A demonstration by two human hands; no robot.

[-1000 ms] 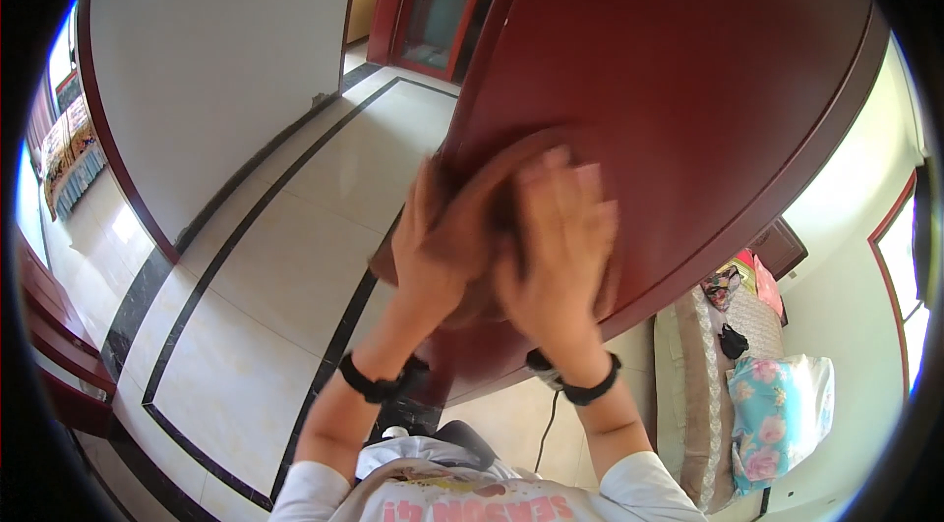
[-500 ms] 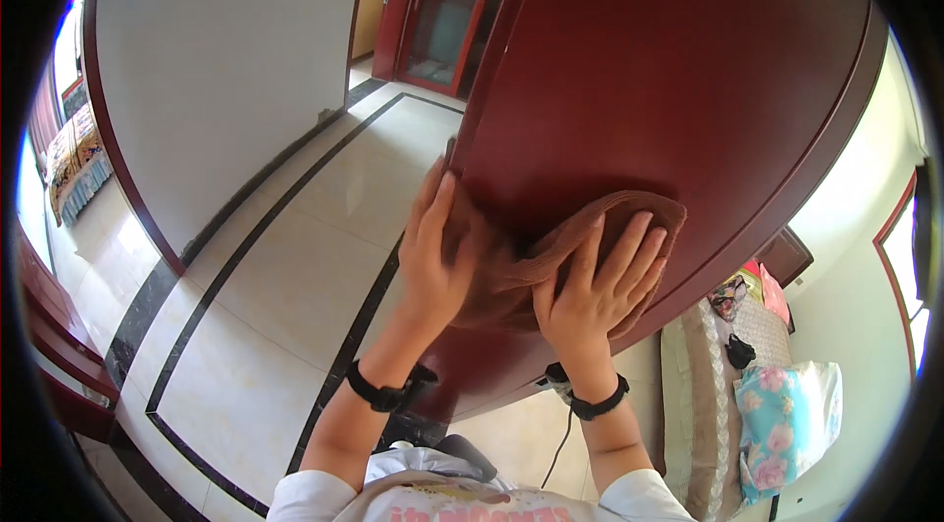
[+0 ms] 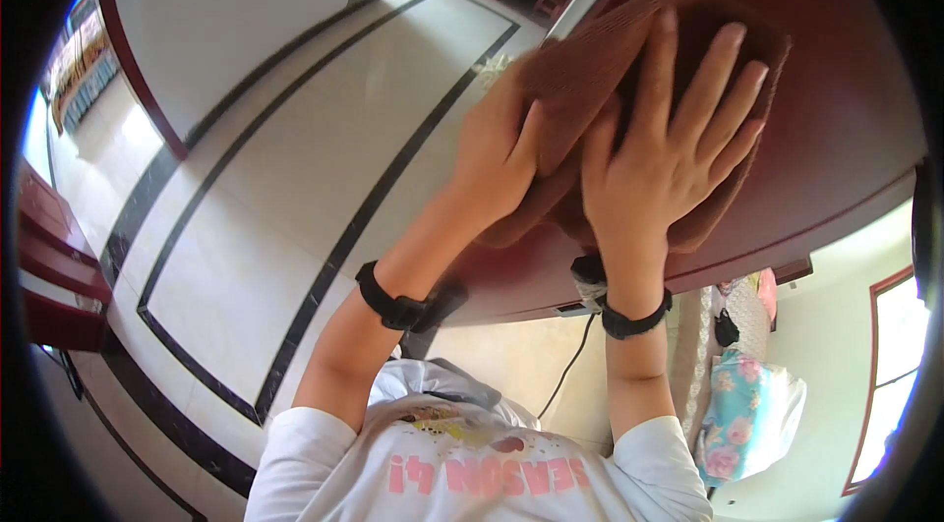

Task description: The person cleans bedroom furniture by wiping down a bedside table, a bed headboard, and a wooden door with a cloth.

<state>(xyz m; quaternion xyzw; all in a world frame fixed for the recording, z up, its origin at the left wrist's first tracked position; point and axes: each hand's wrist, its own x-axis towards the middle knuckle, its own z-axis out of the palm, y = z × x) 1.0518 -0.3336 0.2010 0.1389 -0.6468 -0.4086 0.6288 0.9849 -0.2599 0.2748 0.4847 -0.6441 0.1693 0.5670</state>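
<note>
right hand (image 3: pixel 657 163): spread flat on brown cloth (image 3: pixel 590 80) | left hand (image 3: pixel 497 163): against it, grip unclear | shirt (image 3: pixel 462 507): pink lettering (image 3: pixel 425 474)

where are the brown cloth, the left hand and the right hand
brown cloth (image 3: pixel 593 78), head view, on the folded flap between the hands
left hand (image 3: pixel 495 156), head view, on the back of the hand
right hand (image 3: pixel 653 160), head view, on the back of the hand
</note>
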